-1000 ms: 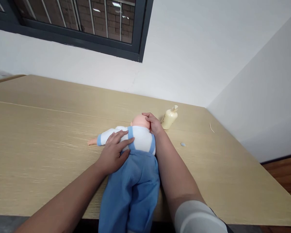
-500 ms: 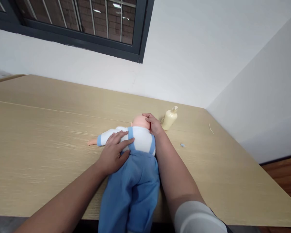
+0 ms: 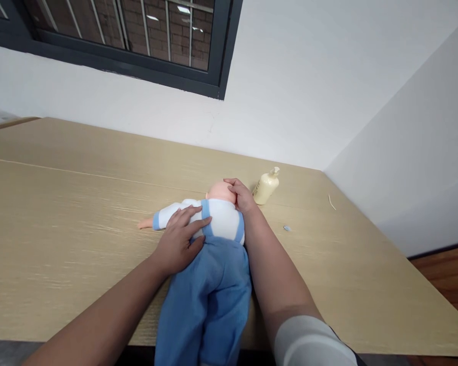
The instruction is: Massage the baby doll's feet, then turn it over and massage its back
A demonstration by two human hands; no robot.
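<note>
Doll (image 3: 222, 262), under left grip (image 3: 178, 243), against right grip (image 3: 245, 197)

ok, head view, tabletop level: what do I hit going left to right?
Doll's outstretched hand → light-blue cuff → person's left grip → doll's head → person's right grip → cream pump bottle → small bluish bit → thin pale strand

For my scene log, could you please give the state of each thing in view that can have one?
Doll: lying, apparently face down, one arm outstretched
Left hand: spread on doll's back
Right hand: curved against doll's head
Bottle: upright, pump on top
Window: open or shut unclear
String: loose, slightly curved
Blue scrap: lying loose
</note>
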